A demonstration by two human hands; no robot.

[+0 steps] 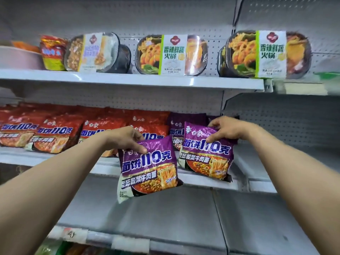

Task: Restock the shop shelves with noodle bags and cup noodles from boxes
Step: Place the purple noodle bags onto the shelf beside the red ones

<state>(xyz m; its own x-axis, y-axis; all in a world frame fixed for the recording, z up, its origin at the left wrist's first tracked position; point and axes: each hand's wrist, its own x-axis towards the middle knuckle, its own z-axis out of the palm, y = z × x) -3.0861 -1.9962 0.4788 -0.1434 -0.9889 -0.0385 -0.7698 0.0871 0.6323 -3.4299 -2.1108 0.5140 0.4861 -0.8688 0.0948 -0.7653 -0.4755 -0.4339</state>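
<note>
Purple noodle bag (149, 166) hangs from the left grip (127, 138) - thumb and fingers pinch its top edge. It is tilted, in mid-air just in front of the middle shelf (46, 158) lip. The second purple noodle bag (206, 153) is in the right grip (228, 129): fingers curled over its top corner, thumb on the front. It stands near-upright at the shelf's front, just ahead of the stocked purple bags (176, 126). Red noodle bags (55, 131) fill the row to the left. Upper shelf (128, 80) - hotpot bowls (173, 55) stood on edge, red cup noodle (52, 52) at far left.
</note>
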